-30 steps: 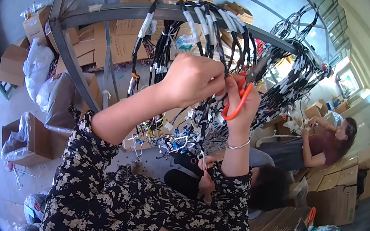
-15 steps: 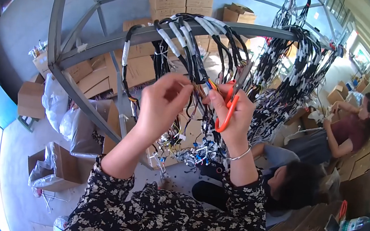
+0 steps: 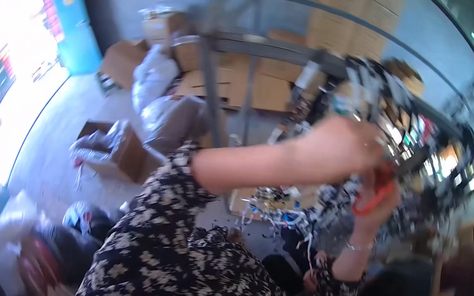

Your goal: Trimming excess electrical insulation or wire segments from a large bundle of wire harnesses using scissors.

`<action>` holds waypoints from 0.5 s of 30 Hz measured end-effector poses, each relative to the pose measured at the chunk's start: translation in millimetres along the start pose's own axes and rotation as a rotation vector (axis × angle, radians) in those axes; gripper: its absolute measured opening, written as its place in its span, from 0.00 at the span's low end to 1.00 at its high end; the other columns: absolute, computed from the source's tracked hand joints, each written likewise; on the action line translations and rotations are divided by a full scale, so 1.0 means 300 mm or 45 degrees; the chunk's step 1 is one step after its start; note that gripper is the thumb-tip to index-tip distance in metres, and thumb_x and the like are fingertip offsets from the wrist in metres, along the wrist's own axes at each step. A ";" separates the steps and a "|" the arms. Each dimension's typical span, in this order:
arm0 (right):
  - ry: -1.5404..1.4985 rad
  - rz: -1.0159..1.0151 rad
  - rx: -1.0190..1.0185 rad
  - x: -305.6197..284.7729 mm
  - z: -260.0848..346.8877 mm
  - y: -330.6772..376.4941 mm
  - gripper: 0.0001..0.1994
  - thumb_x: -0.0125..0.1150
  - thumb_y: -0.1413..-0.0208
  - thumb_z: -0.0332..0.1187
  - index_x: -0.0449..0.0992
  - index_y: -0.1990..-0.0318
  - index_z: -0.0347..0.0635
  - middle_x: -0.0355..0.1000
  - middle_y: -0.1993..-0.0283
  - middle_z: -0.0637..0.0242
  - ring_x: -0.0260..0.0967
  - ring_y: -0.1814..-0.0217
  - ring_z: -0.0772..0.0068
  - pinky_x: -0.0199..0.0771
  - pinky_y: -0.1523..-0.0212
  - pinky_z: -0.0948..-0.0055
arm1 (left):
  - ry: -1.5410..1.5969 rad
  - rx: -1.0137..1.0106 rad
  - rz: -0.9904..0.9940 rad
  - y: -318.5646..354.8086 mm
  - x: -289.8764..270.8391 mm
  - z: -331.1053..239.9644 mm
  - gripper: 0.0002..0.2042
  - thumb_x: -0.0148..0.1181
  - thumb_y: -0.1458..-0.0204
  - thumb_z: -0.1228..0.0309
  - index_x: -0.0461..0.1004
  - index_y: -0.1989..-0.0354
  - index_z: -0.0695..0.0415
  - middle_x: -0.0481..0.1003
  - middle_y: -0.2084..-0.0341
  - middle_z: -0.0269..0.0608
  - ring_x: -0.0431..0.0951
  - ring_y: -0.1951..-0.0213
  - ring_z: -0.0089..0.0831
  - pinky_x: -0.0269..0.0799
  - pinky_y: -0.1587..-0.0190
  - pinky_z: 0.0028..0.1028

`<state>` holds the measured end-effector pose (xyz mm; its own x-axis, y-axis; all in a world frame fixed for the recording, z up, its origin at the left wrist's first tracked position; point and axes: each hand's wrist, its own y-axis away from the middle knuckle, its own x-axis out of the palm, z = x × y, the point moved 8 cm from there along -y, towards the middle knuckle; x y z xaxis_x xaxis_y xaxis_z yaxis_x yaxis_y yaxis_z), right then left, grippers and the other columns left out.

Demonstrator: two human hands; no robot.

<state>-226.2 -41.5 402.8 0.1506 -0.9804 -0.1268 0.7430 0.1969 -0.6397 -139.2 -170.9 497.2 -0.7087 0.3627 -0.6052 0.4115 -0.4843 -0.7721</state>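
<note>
Motion blurs this moment. My left hand (image 3: 345,143) reaches across to the right, in front of the hanging wire harnesses (image 3: 371,82), and its fingers are smeared and partly hidden. Just below and beyond it, my right hand (image 3: 383,212) is closed round orange-handled scissors (image 3: 375,197). The blades are too blurred to make out clearly. Black cables with white wrapping drape over a grey metal rail (image 3: 285,51). Their loose ends (image 3: 291,212), with small blue and white connectors, dangle below my left forearm. Whether my left hand touches a cable is hidden.
An open carton (image 3: 134,152) lined with plastic stands on the floor at left, near filled plastic bags (image 3: 172,118). Cartons (image 3: 350,19) are stacked against the far wall. Another person's hand (image 3: 311,279) shows low by my right sleeve. A bright doorway lies far left.
The view has swung left, so the rack and harnesses sit further right. My left hand has moved across toward my right hand, which still holds the scissors.
</note>
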 end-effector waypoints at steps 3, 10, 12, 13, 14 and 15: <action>-0.069 0.024 -0.100 -0.049 -0.045 0.002 0.18 0.66 0.38 0.40 0.74 0.54 0.31 0.74 0.65 0.71 0.66 0.69 0.82 0.65 0.69 0.80 | -0.112 0.071 -0.200 -0.003 0.018 -0.050 0.09 0.60 0.59 0.69 0.72 0.73 0.60 0.69 0.75 0.39 0.74 0.70 0.35 0.73 0.73 0.32; 0.173 0.096 -0.084 -0.125 -0.088 -0.092 0.16 0.53 0.33 0.35 0.75 0.48 0.30 0.75 0.49 0.57 0.73 0.54 0.67 0.74 0.55 0.70 | 0.352 -0.274 -0.588 0.015 0.064 0.047 0.11 0.63 0.61 0.71 0.70 0.74 0.64 0.70 0.75 0.47 0.74 0.72 0.45 0.71 0.72 0.40; 0.095 0.122 0.007 -0.102 -0.036 -0.092 0.15 0.56 0.35 0.33 0.75 0.48 0.30 0.75 0.53 0.61 0.72 0.57 0.73 0.72 0.58 0.74 | 0.828 -0.723 -0.615 0.065 0.115 0.105 0.08 0.64 0.59 0.75 0.71 0.73 0.65 0.72 0.76 0.49 0.76 0.71 0.48 0.72 0.70 0.40; 0.091 0.082 0.071 -0.100 -0.018 -0.083 0.13 0.58 0.36 0.32 0.76 0.51 0.29 0.76 0.57 0.63 0.71 0.61 0.76 0.71 0.62 0.77 | 0.902 -0.807 -0.703 0.090 0.120 0.101 0.07 0.64 0.57 0.76 0.72 0.72 0.64 0.74 0.76 0.51 0.77 0.70 0.49 0.73 0.68 0.39; -0.021 -0.044 0.073 -0.105 -0.008 -0.061 0.12 0.59 0.36 0.30 0.76 0.51 0.29 0.76 0.58 0.65 0.70 0.62 0.78 0.70 0.63 0.79 | 0.978 -0.866 -0.664 0.090 0.116 0.084 0.07 0.64 0.56 0.76 0.73 0.71 0.64 0.74 0.75 0.52 0.78 0.70 0.49 0.73 0.67 0.38; -0.032 0.084 0.085 -0.093 0.020 -0.054 0.12 0.59 0.35 0.30 0.76 0.50 0.30 0.76 0.58 0.65 0.71 0.60 0.79 0.71 0.61 0.79 | 0.908 -0.876 -0.564 0.079 0.113 0.067 0.09 0.66 0.55 0.73 0.73 0.69 0.64 0.74 0.75 0.51 0.78 0.70 0.49 0.73 0.68 0.39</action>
<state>-238.5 -17.2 421.2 0.2165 -0.9651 -0.1476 0.7724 0.2618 -0.5787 -164.9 -186.2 462.4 -0.4686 0.8821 -0.0478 0.5917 0.2732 -0.7584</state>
